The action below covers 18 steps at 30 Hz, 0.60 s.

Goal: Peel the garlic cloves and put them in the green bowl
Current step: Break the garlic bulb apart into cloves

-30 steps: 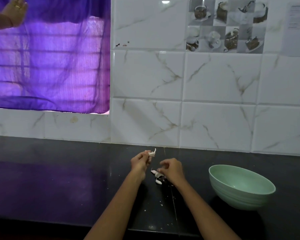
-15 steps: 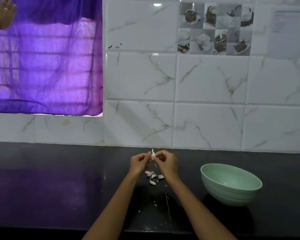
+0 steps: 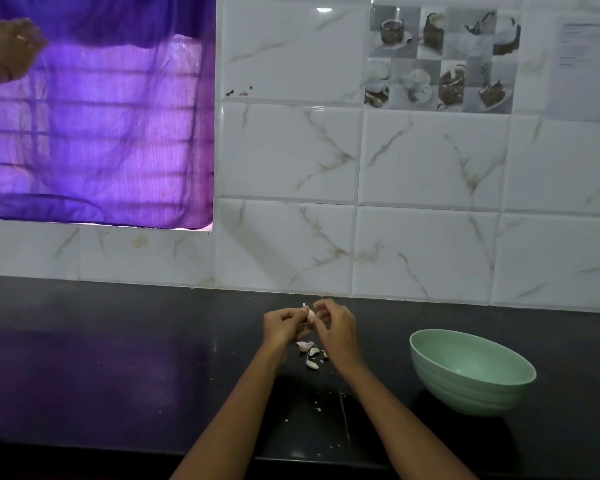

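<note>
Step in hand looks like peeling: both hands are working one garlic clove (image 3: 311, 316) in the air above the black table (image 3: 118, 358), near the wall. Left hand (image 3: 284, 325) is pinching the clove with curled fingers; right hand (image 3: 335, 327) is pinching at its other side, apparently picking at the skin. A bit of skin is sticking up from the clove's top. Loose cloves and peel (image 3: 310, 353) are lying on the table just below the hands. Green bowl (image 3: 471, 370) is sitting well to the right; can't tell if anything is in it. Next move likely calls for stripping the remaining skin, then reaching right to drop the clove into the bowl.
</note>
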### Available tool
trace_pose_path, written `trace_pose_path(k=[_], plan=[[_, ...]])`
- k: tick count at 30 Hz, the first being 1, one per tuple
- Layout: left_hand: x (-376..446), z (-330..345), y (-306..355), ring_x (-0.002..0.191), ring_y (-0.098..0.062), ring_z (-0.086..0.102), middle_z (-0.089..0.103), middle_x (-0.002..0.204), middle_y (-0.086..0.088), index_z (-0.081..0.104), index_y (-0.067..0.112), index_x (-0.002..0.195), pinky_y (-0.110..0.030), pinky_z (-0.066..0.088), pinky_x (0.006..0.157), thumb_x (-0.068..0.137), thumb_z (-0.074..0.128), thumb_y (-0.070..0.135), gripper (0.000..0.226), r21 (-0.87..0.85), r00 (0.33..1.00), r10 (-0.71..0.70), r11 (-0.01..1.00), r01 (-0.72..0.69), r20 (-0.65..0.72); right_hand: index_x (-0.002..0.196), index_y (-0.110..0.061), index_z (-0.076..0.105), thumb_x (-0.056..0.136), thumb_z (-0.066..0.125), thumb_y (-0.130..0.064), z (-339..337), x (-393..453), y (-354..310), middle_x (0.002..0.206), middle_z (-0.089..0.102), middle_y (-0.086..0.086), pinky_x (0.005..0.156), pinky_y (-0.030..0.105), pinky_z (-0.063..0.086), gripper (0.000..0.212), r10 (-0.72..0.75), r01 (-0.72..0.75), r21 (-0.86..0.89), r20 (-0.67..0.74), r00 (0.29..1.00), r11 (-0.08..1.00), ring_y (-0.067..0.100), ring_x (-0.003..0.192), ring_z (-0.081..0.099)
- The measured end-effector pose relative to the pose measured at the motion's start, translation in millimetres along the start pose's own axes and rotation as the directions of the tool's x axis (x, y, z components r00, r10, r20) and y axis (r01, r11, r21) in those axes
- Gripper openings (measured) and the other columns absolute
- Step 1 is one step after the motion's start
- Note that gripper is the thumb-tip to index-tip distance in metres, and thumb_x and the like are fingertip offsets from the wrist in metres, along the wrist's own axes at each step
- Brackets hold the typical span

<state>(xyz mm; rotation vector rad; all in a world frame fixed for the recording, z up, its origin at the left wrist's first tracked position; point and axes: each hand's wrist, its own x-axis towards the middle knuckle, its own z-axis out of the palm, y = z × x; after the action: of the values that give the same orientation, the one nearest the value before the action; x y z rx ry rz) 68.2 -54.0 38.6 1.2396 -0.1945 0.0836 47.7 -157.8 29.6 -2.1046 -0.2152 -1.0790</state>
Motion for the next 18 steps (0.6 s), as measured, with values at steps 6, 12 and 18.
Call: trace_pose_path(k=[6, 12, 18], plan=[[2, -2, 1, 0.055, -0.014, 0.068, 0.066, 0.079, -0.017, 0.060, -0.005, 0.093, -0.023, 0.058, 0.062, 0.084, 0.062, -0.005, 0.009, -0.115, 0.999, -0.033, 0.993, 0.032, -0.005, 0.098, -0.017, 0.072, 0.088, 0.062, -0.024, -8, -4, -7, 0.088, 0.070, 0.005, 0.070, 0.029, 0.044, 0.017, -0.038, 0.043, -0.141, 0.035, 0.999, 0.989, 0.018, 0.086, 0.060], [4, -5, -4, 0.053, -0.010, 0.067, 0.066, 0.066, -0.012, 0.062, -0.017, 0.097, -0.016, 0.056, 0.059, 0.086, 0.060, -0.003, 0.018, -0.031, 1.000, -0.009, 0.999, 0.009, 0.005, 0.098, -0.013, 0.074, 0.086, 0.064, -0.022, -11, -3, -8, 0.088, 0.071, 0.007, 0.075, 0.034, 0.049, 0.018, -0.011, 0.017, -0.079, 0.086, 0.996, 0.997, 0.021, 0.086, 0.060], [4, -5, -2, 0.068, -0.017, 0.066, 0.065, 0.089, -0.022, 0.061, -0.014, 0.101, -0.016, 0.056, 0.060, 0.090, 0.055, -0.003, 0.017, -0.047, 0.999, -0.030, 0.998, 0.032, 0.039, 0.105, -0.007, 0.071, 0.080, 0.071, -0.008, -11, 4, -1, 0.096, 0.072, 0.011, 0.076, 0.022, 0.053, 0.025, 0.031, -0.050, 0.086, 0.205, 0.978, 0.995, 0.017, 0.084, 0.066]])
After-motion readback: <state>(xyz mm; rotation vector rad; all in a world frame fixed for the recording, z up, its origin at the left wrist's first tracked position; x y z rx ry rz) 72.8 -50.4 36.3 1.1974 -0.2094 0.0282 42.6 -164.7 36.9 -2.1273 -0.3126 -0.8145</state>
